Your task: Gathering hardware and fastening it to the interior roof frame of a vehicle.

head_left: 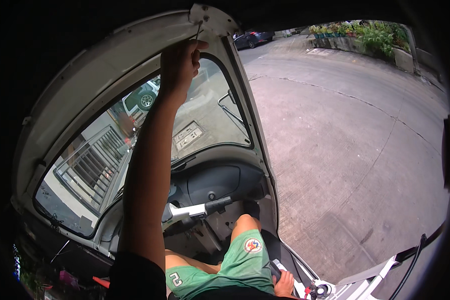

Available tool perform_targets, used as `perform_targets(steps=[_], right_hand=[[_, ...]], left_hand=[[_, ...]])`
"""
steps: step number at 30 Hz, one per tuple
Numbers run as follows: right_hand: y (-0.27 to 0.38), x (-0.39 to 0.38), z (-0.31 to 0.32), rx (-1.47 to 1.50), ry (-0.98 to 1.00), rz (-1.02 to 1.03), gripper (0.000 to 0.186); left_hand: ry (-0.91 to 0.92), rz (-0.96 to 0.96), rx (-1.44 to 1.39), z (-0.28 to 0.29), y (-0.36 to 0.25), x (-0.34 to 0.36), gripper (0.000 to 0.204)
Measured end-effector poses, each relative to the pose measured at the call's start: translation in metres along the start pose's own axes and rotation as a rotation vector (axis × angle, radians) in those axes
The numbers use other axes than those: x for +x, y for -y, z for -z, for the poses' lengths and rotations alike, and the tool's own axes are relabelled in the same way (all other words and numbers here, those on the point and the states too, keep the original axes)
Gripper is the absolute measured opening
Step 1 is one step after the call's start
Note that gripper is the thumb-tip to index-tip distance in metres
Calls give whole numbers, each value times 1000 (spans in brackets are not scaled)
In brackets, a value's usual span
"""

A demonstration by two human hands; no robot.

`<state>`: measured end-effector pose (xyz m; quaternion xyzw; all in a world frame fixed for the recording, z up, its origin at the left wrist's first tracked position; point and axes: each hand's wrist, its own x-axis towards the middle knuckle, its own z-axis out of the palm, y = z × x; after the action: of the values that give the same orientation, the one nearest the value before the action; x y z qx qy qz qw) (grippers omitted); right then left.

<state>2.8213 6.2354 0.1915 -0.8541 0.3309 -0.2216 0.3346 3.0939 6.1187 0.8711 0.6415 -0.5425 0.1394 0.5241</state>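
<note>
My left hand (pixel 184 62) is raised high at the upper corner of a small vehicle's windshield frame (pixel 102 50). Its fingers are closed around a thin dark rod (pixel 199 31), whose other end is hidden in the fist. The rod's tip meets the pale corner bracket (pixel 212 19), which has several holes or fasteners. Low on the right, beside my thigh, my right hand (pixel 284 285) has its fingers bent together by a dark edge and a white frame part. What it grips, if anything, is hidden.
Below the windshield (pixel 210 110) lie a dark dashboard (pixel 210 182) and a white handlebar with a black grip (pixel 218 204). My legs in green shorts (pixel 242 255) are under it. A concrete road (pixel 345 150) lies outside on the right, with a dark parked car (pixel 254 39) and plants (pixel 377 39) beyond.
</note>
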Motion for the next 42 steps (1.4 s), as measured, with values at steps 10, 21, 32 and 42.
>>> perform_targets(steps=[10, 21, 32, 42], right_hand=[[-32, -9, -33, 60, 27, 17, 46], [-29, 1, -18, 170, 9, 33, 50], [-8, -7, 12, 241, 11, 15, 53], [-18, 6, 13, 177, -3, 39, 50]], left_hand=[[-164, -234, 363, -19, 17, 1, 25], [-399, 63, -351, -66, 21, 2, 11], [-279, 31, -172, -41, 3, -1, 17], [-100, 101, 353, -29, 6, 7, 55]])
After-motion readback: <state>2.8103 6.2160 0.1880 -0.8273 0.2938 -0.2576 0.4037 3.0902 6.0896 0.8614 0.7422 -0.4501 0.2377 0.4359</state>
